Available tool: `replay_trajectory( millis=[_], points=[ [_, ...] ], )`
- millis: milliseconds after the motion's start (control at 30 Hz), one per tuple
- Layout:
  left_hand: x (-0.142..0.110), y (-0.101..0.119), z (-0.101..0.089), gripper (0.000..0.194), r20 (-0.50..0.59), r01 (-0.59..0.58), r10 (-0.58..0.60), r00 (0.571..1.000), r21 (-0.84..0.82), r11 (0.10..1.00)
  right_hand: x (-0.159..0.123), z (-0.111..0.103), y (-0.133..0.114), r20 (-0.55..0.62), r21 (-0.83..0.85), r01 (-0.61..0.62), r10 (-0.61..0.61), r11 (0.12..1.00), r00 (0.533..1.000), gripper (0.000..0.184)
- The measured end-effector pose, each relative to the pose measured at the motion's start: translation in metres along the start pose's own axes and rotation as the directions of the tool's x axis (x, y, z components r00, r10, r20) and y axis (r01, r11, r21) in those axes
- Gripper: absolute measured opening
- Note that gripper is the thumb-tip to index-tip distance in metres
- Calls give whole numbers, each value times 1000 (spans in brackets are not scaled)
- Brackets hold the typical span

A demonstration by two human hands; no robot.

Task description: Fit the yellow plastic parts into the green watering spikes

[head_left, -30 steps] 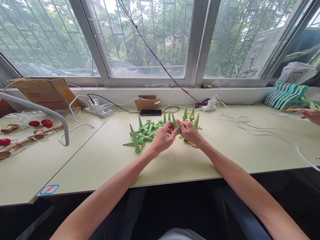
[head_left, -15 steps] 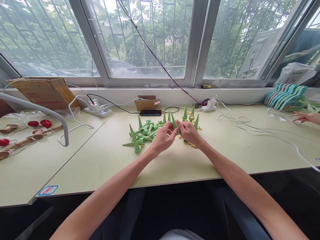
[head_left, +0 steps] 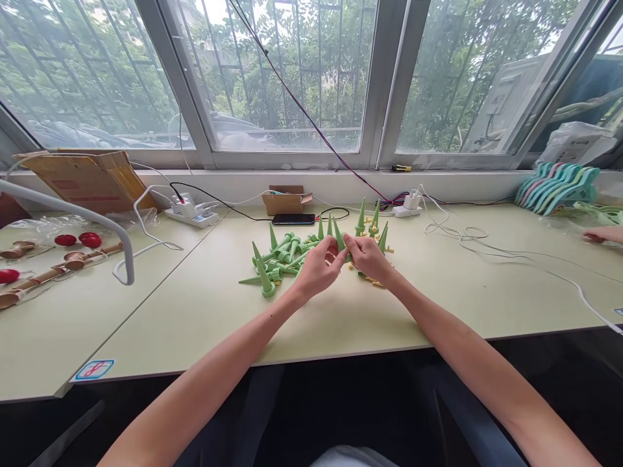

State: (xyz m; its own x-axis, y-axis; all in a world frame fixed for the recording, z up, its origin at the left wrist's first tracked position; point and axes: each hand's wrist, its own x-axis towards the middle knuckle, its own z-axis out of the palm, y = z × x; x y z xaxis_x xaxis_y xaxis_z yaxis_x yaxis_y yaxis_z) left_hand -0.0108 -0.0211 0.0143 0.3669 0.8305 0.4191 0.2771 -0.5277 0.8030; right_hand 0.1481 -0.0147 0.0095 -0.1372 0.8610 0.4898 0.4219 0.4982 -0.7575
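Note:
Both my hands meet above the table, pinching one green plastic plant-watering spike (head_left: pixel 338 235) with its tip pointing up. The fingers of my left hand (head_left: pixel 318 267) close on its lower left side. From the right, my right hand (head_left: pixel 368 258) grips its base, which the fingers mostly hide. Left of my hands lies a loose pile of green spikes (head_left: pixel 285 255), one of them standing upright at the front (head_left: pixel 264 275). Just beyond and beside my right hand, several green spikes with small yellow pieces (head_left: pixel 361 220) stand upright.
A phone (head_left: pixel 293 219) lies before a small cardboard box (head_left: pixel 283 202). Power strips (head_left: pixel 192 214) and white cables (head_left: pixel 477 239) spread over the table (head_left: pixel 185 324). Wooden toys with red balls (head_left: pixel 74 261) lie left. At far right are teal hangers (head_left: pixel 556 188) and another person's hand (head_left: pixel 603 235).
My hands and the spike stay almost still. The other person's hand at far right has pulled back toward the right edge, and its fingers are no longer spread.

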Motion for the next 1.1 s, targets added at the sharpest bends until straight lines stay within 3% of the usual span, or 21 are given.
replay_trajectory(
  millis=[1100],
  points=[
    [0,-1,-1,28,-1,-20,20,1000,21,1000,0,0,-1,-4,-15,7,-7,1000,1000,59]
  ],
)
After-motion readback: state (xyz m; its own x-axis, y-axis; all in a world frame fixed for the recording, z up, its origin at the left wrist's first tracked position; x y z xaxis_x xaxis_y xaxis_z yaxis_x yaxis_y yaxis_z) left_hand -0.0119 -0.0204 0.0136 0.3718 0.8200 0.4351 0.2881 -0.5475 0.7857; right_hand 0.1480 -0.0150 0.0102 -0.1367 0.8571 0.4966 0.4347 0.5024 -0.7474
